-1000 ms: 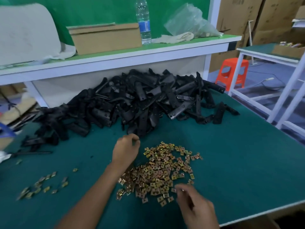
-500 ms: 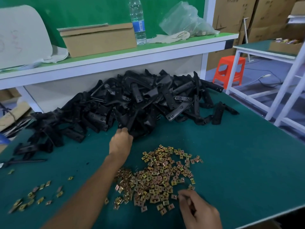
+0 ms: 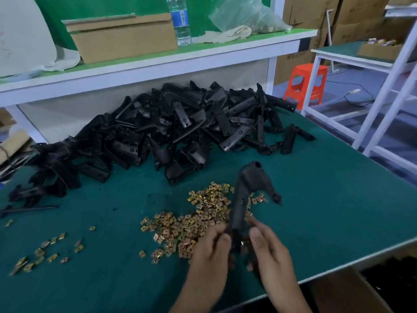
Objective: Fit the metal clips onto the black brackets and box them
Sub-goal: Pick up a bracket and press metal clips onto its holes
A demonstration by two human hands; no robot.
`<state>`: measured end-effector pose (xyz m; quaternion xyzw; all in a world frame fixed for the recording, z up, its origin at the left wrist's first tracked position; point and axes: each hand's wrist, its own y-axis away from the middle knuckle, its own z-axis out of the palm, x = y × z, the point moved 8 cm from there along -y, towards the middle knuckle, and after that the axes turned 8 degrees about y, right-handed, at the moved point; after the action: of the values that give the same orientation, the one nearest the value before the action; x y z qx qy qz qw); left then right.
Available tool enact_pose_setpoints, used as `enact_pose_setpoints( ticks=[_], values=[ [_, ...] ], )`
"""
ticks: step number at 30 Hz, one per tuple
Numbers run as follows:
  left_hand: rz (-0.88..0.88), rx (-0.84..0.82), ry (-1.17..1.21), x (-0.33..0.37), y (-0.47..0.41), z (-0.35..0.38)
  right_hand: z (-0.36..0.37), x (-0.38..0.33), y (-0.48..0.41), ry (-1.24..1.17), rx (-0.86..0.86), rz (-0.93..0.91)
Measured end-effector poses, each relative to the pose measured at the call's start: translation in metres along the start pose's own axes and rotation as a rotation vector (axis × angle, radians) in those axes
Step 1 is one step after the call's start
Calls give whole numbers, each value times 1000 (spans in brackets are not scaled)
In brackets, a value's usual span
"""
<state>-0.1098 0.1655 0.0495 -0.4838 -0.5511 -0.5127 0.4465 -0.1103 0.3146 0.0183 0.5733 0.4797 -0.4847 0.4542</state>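
My left hand (image 3: 211, 249) grips the near end of a black bracket (image 3: 246, 195), which stands tilted up over the heap of small brass-coloured metal clips (image 3: 191, 220). My right hand (image 3: 267, 249) is at the same end of the bracket, fingers curled, pinching what looks like a clip against it; the clip itself is mostly hidden. A big pile of black brackets (image 3: 171, 132) lies behind on the green table (image 3: 327, 211).
A second scatter of clips (image 3: 45, 251) lies at the left. A cardboard box (image 3: 338, 292) sits below the table's near edge at right. Above the pile runs a shelf (image 3: 158, 64) with a carton (image 3: 121, 37) and a water bottle (image 3: 180, 21).
My left hand pulled one bracket out of the pile and brought it back over the clips. My right hand rose from the clip heap to meet the bracket's near end.
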Motion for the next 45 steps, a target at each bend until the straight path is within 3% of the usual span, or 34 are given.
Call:
enact_pose_setpoints(
  ticks=[3, 8, 15, 23, 29, 31, 35, 45],
  values=[
    [-12, -148, -74, -6, 10, 26, -9, 1, -2, -127, 82, 33],
    [216, -233, -521, 18, -13, 19, -7, 4, -7, -215, 84, 73],
    [333, 67, -897, 11, -66, -15, -9, 8, -6, -59, 138, 48],
    [350, -36, -1050, 7, -82, 9, -2, 12, -3, -81, 109, 63],
    [420, 7, -1105, 11, -81, 11, -1, 10, -2, -14, 88, 23],
    [408, 14, -1081, 11, -81, 9, 0, 9, -3, -28, 83, 21],
    [293, 101, -727, 16, -79, -14, 0, 8, -2, -38, 70, 22],
    [132, 240, -221, 17, -66, -79, 10, 7, -4, -38, -58, 64]
  ],
)
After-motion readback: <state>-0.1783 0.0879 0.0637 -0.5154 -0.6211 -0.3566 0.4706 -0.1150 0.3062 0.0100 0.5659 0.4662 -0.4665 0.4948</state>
